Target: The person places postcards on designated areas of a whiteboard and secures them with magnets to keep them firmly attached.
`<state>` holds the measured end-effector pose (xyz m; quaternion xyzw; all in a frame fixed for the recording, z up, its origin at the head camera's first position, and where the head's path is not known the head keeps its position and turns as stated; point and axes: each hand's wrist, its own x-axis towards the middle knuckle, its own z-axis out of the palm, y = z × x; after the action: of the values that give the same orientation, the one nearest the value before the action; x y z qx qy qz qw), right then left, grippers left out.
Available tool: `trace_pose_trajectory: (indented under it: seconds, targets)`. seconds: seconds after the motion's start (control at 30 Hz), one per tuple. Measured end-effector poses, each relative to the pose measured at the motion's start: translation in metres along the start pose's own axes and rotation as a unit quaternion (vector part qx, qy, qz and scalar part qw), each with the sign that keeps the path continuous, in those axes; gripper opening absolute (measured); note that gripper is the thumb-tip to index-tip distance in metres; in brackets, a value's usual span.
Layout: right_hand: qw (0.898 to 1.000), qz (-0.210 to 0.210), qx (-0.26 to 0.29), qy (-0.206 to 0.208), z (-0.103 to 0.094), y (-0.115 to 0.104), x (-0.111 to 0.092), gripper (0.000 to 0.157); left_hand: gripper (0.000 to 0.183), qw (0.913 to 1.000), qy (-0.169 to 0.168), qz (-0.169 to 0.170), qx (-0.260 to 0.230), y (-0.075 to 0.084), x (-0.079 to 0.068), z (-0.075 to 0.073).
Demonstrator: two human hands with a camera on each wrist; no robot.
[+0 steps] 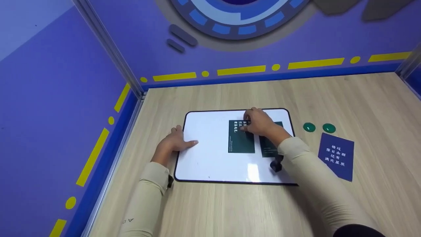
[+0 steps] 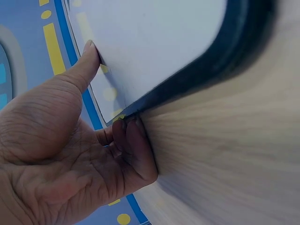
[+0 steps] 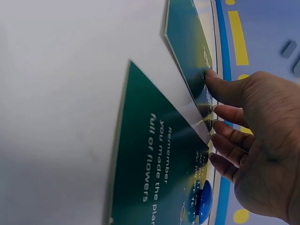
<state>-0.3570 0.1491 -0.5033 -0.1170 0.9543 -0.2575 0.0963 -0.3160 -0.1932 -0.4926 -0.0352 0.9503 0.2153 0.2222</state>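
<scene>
A white board [image 1: 207,164] with a black rim lies on the wooden table. My left hand [image 1: 172,142] grips its left edge, thumb over the white face and fingers curled at the rim. Toward the board's upper right, my right hand [image 1: 260,122] holds a dark green card [image 1: 241,142] near its top, with the thumb on the printed face. A second green card [image 3: 140,150] lies just to the right, partly covered by my right forearm in the head view. On that card sits a round blue magnet [image 3: 205,202], seen in the right wrist view.
Two round green magnets [image 1: 309,127] lie on the table right of the board. Below them is a dark blue card [image 1: 337,157] with white writing, partly hidden by my right sleeve. Blue and yellow panels [image 1: 217,59] close off the back and left side.
</scene>
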Motion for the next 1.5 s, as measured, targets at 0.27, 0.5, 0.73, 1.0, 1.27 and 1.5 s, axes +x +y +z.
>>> trace_pose_trajectory:
  seconds: [0.27, 0.5, 0.73, 1.0, 1.27, 1.5]
  targets:
    - [1.0, 0.002, -0.004, 0.005, 0.0015, -0.0037, -0.0024, 0.048, 0.112, 0.9999, 0.008, 0.005, 0.004, -0.0018, -0.0011, -0.0003]
    - [1.0, 0.007, -0.011, 0.004, 0.0009, -0.0056, -0.0024, 0.048, 0.113, 1.0, 0.008, 0.001, 0.004, -0.0024, -0.0005, 0.001]
    - [1.0, 0.002, -0.019, 0.002, 0.0015, -0.0043, -0.0012, 0.049, 0.114, 1.0, 0.002, -0.005, 0.002, -0.0013, 0.0009, -0.0007]
    - [1.0, 0.007, -0.015, -0.002, 0.0006, -0.0044, -0.0016, 0.049, 0.113, 0.9999, -0.004, -0.008, 0.007, 0.0, 0.0006, -0.0001]
    - [1.0, 0.0, -0.013, -0.006, -0.0002, -0.0039, -0.0034, 0.05, 0.113, 1.0, 0.0, -0.001, 0.006, -0.0006, -0.0001, -0.001]
    - [1.0, -0.003, -0.016, -0.007, -0.0003, -0.0031, -0.0048, 0.049, 0.113, 1.0, -0.002, 0.002, 0.006, -0.0004, 0.0009, -0.0011]
